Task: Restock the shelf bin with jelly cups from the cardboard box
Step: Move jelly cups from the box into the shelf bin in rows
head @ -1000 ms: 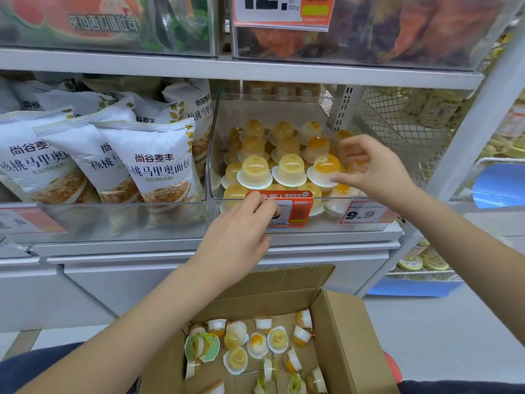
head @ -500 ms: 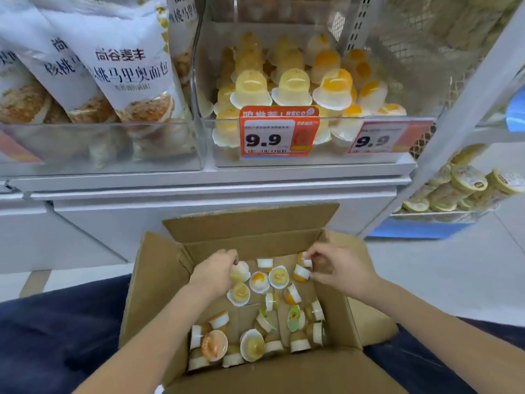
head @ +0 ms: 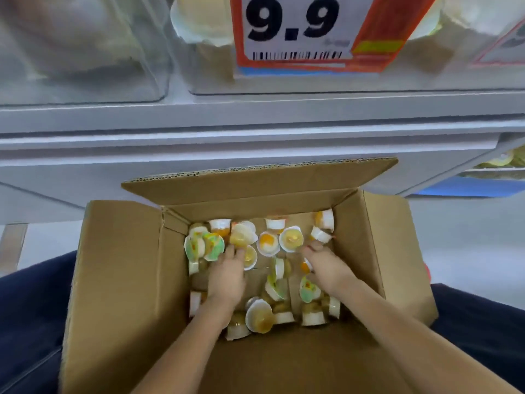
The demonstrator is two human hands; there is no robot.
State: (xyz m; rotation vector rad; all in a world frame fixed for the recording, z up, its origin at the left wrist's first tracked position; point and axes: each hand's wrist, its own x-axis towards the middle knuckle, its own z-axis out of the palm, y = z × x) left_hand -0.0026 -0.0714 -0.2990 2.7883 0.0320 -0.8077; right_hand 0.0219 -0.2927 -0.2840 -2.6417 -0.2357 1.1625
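Both my hands are now down inside the cardboard box (head: 122, 268), in the lower middle of the frame; a second ago they were up at the shelf bin (head: 284, 81), which now fills only the top edge of the frame behind its orange 9.9 price tag (head: 295, 32). That tells me the last cups are placed and I am starting another pick.

My left hand (head: 225, 275) lies palm down on the box floor, fingertips touching a yellow cup (head: 241, 237) left of centre; I cannot tell whether the fingers have closed round it yet. My right hand (head: 326, 267) sits right of centre with its fingers curled among the cups near the right wall, close to a white-sided cup (head: 320, 234), but I cannot tell whether it pinches anything.

The jelly cups (head: 291, 238) lie scattered over the box bottom, many tipped on their sides, so plenty remain to move. The bin already holds cups behind the tag.
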